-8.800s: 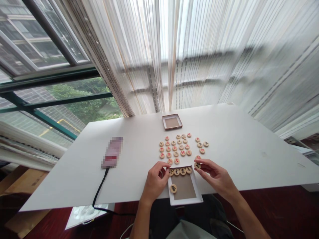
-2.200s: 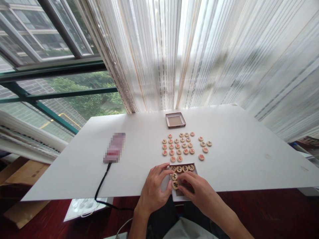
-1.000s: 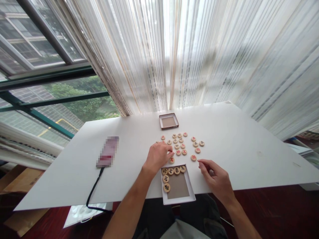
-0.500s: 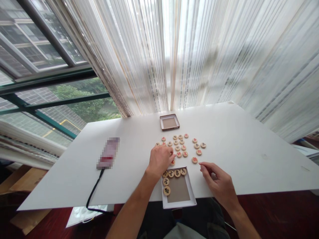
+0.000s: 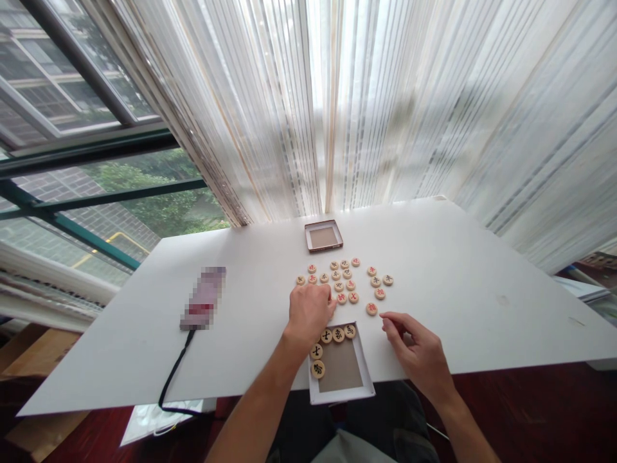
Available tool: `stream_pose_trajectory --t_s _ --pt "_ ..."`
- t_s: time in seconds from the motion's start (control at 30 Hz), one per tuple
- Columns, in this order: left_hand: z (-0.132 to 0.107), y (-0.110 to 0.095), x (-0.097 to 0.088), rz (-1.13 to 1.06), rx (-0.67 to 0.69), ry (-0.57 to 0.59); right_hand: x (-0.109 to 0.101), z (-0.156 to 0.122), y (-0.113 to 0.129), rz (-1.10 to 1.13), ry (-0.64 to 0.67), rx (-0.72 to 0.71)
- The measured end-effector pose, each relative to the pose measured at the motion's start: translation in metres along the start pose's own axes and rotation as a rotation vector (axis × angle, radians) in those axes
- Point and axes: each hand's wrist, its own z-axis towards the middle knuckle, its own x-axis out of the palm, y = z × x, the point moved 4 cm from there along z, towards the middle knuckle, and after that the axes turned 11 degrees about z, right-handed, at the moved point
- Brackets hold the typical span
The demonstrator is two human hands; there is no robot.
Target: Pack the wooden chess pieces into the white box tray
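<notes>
head view: nearest the body, an open white tray (image 5: 342, 394) juts slightly over the table (image 5: 457, 270) edge, its longer side running away from the person. just right of it, the right hand (image 5: 417, 341) rests with fingers loosely curled and nothing seen in its grip; a red-marked piece (image 5: 371, 308) lies just beyond its fingertips, to the left, seemingly apart. the left hand (image 5: 310, 307) arches palm down beyond the tray's far left corner, so the tray lies back toward the body from it and the loose cluster ahead and to the right. it is the nearer hand to that cluster; what its hidden fingers hold, i cannot tell. discs have no long axis.

counted: in the tray, five pieces (image 5: 338, 334) show plainly, three along the far wall, two down the left, plus a sliver of a sixth by the wrist. on the table, eighteen loose: five in the right group (image 5: 380, 293), thirteen in the cluster (image 5: 336, 274); the left hand may cover others. farther, one brown-edged box (image 5: 322, 237).
</notes>
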Motion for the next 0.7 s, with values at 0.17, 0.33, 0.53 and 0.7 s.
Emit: stream_pose_trajectory --t_s 0.17,0.33,0.53,0.7 --pt "-0.008 0.01 -0.017 -0.047 -0.046 -0.035 0.001 0.0 0.0 -0.009 0.007 0.009" --pt "-0.028 0.022 -0.036 -0.394 -0.007 -0.158 0.003 0.001 0.001 -0.039 0.018 -0.002" --pt "-0.048 0.017 -0.026 -0.861 0.066 -0.209 0.006 0.002 0.006 -0.001 0.04 -0.016" --pt "-0.058 0.005 -0.018 -1.026 0.16 -0.177 0.022 0.001 0.022 0.17 0.132 -0.001"
